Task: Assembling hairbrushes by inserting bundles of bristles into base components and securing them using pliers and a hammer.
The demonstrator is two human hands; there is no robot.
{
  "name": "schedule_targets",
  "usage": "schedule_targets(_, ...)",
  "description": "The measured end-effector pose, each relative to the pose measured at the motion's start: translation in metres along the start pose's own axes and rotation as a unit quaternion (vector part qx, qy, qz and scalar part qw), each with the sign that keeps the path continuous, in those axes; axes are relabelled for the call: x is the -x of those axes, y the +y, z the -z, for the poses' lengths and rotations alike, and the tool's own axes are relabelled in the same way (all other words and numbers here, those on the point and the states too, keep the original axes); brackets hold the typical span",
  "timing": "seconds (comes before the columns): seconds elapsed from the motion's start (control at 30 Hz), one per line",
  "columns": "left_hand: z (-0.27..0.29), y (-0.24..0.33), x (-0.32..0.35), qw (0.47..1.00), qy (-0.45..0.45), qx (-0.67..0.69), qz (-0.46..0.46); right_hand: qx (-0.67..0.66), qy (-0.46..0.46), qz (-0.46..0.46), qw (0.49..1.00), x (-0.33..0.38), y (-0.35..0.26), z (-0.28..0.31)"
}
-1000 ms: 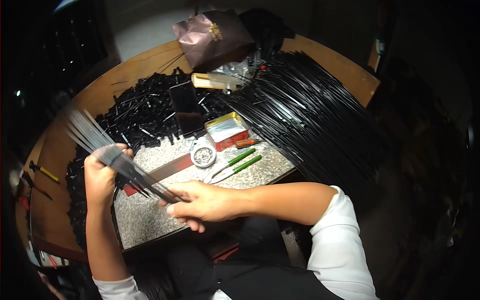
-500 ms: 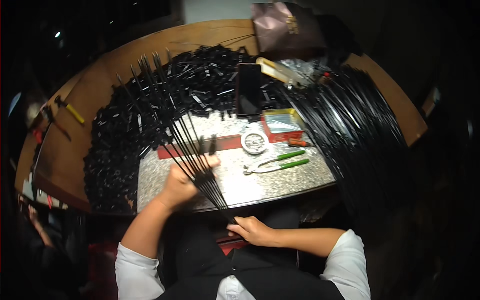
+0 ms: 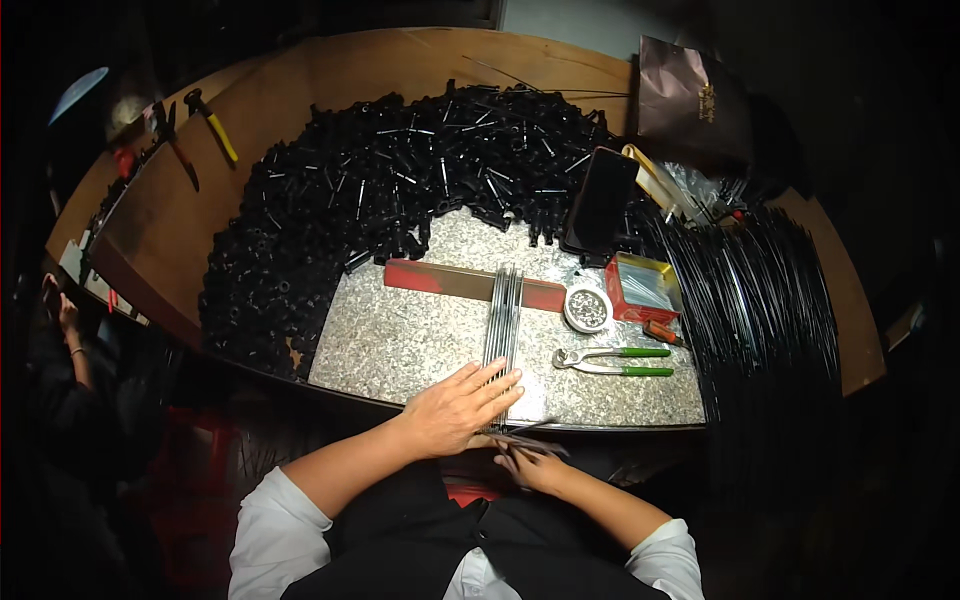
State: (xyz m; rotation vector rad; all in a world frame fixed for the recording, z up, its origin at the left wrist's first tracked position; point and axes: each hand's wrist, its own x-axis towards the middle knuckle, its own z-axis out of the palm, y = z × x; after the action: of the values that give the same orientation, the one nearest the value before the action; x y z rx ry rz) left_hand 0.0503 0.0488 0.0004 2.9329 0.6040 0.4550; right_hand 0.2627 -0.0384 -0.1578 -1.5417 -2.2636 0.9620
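A row of thin black rods (image 3: 507, 310) lies side by side across the granite slab, its far ends resting on a long red-brown bar (image 3: 440, 279). My left hand (image 3: 452, 408) is laid flat over the rods near the slab's front edge, fingers stretched out. Just below that edge, my right hand (image 3: 537, 470) is closed around several thin dark rods (image 3: 530, 441) that stick out past its fingers; motion blurs them, and their near ends are partly hidden. Right of the bar sit a round white dish (image 3: 588, 309) of small metal bits and green-handled pincers (image 3: 615, 361).
A big heap of short black tubular parts (image 3: 290, 240) curves round the slab (image 3: 370, 345). Also there: a dark phone (image 3: 602, 200), a red-yellow box (image 3: 643, 287), a thick bundle of black rods (image 3: 760, 300), a paper bag (image 3: 690, 105), a yellow-handled hammer (image 3: 215, 130). Another person's hand (image 3: 68, 318) shows far left.
The fanned rods have come down from the air onto the slab. My left hand went from gripping them to lying flat on top. My right hand moved slightly right. The view has shifted.
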Motion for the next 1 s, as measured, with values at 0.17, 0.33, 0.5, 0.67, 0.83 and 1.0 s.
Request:
schedule_targets(0.17,-0.001,-0.004,0.002,0.999,0.007,-0.045,-0.014,-0.035,-0.082,0.113,0.990,0.026,-0.060,0.100)
schedule_targets(0.33,-0.001,-0.002,0.002,0.999,0.024,-0.007,0.044,-0.134,-0.082,0.034,0.987,0.028,-0.107,0.216)
schedule_targets(0.5,0.002,-0.001,-0.004,0.994,-0.029,-0.040,0.094,-0.006,0.305,-0.034,0.952,-0.009,-0.056,0.286)
schedule_targets(0.67,0.004,-0.004,-0.003,0.993,-0.057,-0.059,0.088,0.302,0.252,-0.125,0.911,-0.044,0.015,0.315)
schedule_targets(0.83,0.001,-0.003,-0.008,0.994,-0.035,-0.032,0.094,0.338,0.211,-0.151,0.905,-0.055,0.059,0.325)
schedule_targets(1.0,-0.005,-0.003,-0.004,0.993,-0.036,-0.071,0.082,0.354,0.211,-0.143,0.900,-0.053,0.044,0.318)
